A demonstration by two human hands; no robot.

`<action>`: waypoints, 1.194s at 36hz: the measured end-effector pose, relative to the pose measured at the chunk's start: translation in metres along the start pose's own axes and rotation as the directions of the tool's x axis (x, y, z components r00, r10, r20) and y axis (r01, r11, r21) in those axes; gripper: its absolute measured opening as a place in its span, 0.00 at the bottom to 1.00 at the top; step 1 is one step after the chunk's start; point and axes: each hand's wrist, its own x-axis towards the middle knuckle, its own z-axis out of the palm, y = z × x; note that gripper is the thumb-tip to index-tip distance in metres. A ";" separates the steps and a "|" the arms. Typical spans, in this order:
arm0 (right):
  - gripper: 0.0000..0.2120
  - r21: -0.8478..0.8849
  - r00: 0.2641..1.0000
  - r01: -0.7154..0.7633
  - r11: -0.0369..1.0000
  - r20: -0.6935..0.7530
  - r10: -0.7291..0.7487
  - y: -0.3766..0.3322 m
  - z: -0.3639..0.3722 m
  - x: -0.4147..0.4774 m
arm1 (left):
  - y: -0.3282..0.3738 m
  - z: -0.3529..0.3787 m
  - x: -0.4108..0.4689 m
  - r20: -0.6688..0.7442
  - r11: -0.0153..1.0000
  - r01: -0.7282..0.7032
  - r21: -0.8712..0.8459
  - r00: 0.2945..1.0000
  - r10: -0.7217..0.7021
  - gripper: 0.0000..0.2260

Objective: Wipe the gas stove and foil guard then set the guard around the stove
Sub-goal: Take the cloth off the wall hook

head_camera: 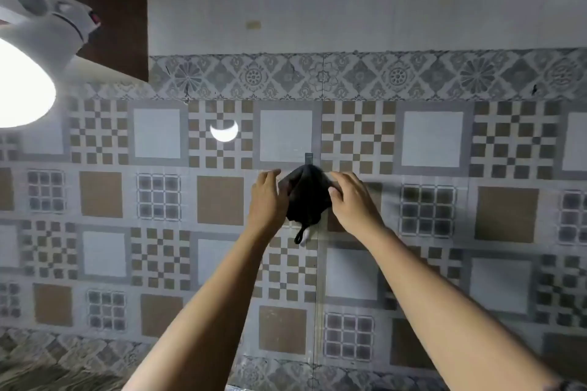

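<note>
1. A lit lamp [22, 86] glows at far left, beside a dark brown cabinet [120, 9].
2. The left hand [266, 197] grasps the black cloth [306, 197] at its left edge, fingers curled on it.
3. The black cloth hangs from a wall hook [308, 158] against the patterned tiles [219, 197].
4. The right hand [352, 200] pinches the cloth's right edge between thumb and fingers.

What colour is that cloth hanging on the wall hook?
Plain black. The head view, the only one, shows the cloth clearly.

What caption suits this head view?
The left hand and right hand grip a black cloth at a hook on the patterned tile wall.
</note>
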 end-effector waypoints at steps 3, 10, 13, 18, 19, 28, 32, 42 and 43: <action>0.17 0.036 0.998 -0.050 0.998 -0.039 0.051 0.005 0.014 0.013 | -0.009 0.007 0.014 -0.054 0.996 0.055 -0.067 0.997 -0.059 0.17; 0.12 0.096 0.986 -0.094 0.991 -0.127 0.106 0.021 0.038 0.034 | -0.024 0.032 0.040 -0.055 0.993 0.018 -0.117 0.998 -0.024 0.13; 0.09 0.123 0.981 -0.090 0.988 -0.160 0.110 0.026 0.045 0.041 | -0.029 0.035 0.048 -0.088 0.993 -0.005 -0.121 0.996 -0.006 0.09; 0.07 0.138 0.969 -0.139 0.981 -0.185 0.163 0.027 0.052 0.051 | -0.033 0.039 0.049 -0.098 0.991 -0.013 -0.130 0.995 0.001 0.07; 0.07 0.140 0.967 -0.148 0.979 -0.186 0.173 0.027 0.052 0.053 | -0.033 0.040 0.049 -0.094 0.991 -0.012 -0.133 0.996 -0.001 0.07; 0.07 0.118 0.960 -0.075 0.990 -0.260 0.104 0.006 0.015 0.054 | -0.023 0.024 0.046 -0.084 0.992 -0.017 -0.124 0.996 0.006 0.11; 0.07 0.101 0.973 -0.019 0.995 -0.228 0.042 -0.006 -0.008 0.036 | -0.016 0.010 0.031 -0.046 0.997 -0.057 -0.049 0.997 0.055 0.12; 0.04 0.130 0.997 -0.043 0.991 -0.055 0.051 -0.014 -0.060 -0.055 | -0.003 -0.020 -0.053 0.121 0.991 -0.130 -0.032 0.984 0.133 0.09; 0.04 0.127 0.997 -0.055 0.990 -0.041 0.060 -0.013 -0.064 -0.065 | -0.002 -0.021 -0.063 0.163 0.991 -0.112 -0.067 0.979 0.122 0.08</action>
